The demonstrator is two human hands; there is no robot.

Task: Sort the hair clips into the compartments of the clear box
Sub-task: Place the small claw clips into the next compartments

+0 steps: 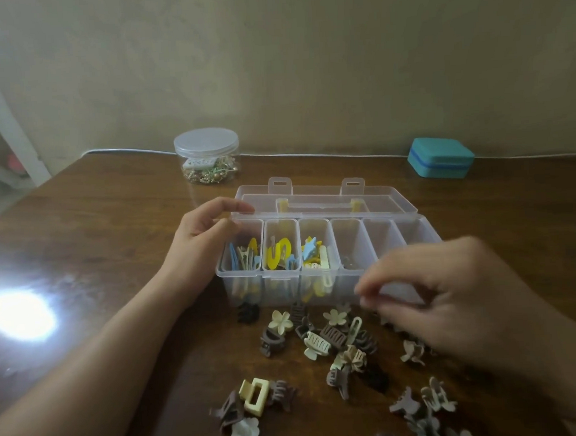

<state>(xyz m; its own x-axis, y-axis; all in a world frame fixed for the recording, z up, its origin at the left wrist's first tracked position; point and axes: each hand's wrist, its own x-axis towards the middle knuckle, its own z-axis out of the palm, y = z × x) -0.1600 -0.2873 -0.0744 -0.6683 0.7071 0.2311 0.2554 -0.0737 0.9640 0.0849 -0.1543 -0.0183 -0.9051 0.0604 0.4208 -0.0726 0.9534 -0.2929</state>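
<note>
The clear box (pixel 331 279) lies with its long side running left to right across the bench (pixel 112 228), lid (pixel 322 199) thrown back flat behind it, six narrow compartments side by side running front to back. The three nearest the left hand (pixel 202 238) hold blue, yellow and cream clips stood on end; something dark lies in the fourth, and the two beside the right hand (pixel 450 295) look bare. The left hand rests against the box's left end, fingers loosely curled, thumb and forefinger at the lid's corner. The right hand is blurred, hanging over the box's front right edge with fingertips pinched together; I cannot tell whether it grips anything. Below and between both hands a loose heap of claw clips (pixel 334 343) in brown, cream and grey lies scattered. Beyond the left hand stands a lidded jar (pixel 207 155); beyond the right, a teal case (pixel 440 157).
</note>
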